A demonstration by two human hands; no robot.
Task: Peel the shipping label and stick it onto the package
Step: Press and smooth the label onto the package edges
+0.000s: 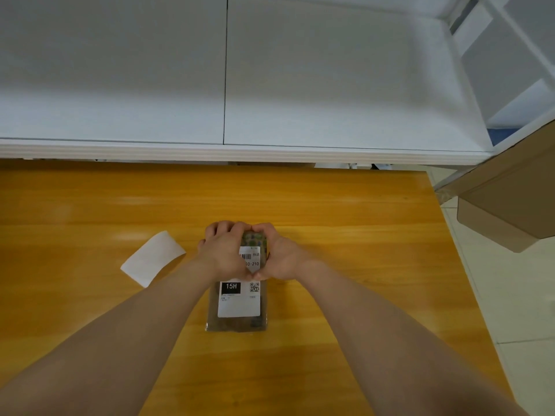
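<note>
Package [237, 324], lying lengthwise near-to-far. Left grip [219, 250], right grip [282, 259] curled round its far end; thumbs on label [238, 306].

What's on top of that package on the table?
A white shipping label lies on the package, showing 15H and a QR code. The left hand and right hand hold its far half, hiding part of the label.

Covered and cropped
Middle of the white paper shipping label [238, 306] and far end of the clear-wrapped flat package [237, 325] covered by left hand [223, 250] and right hand [282, 257]; fine print unreadable; brown cardboard box [510, 205] cropped at right edge.
</note>
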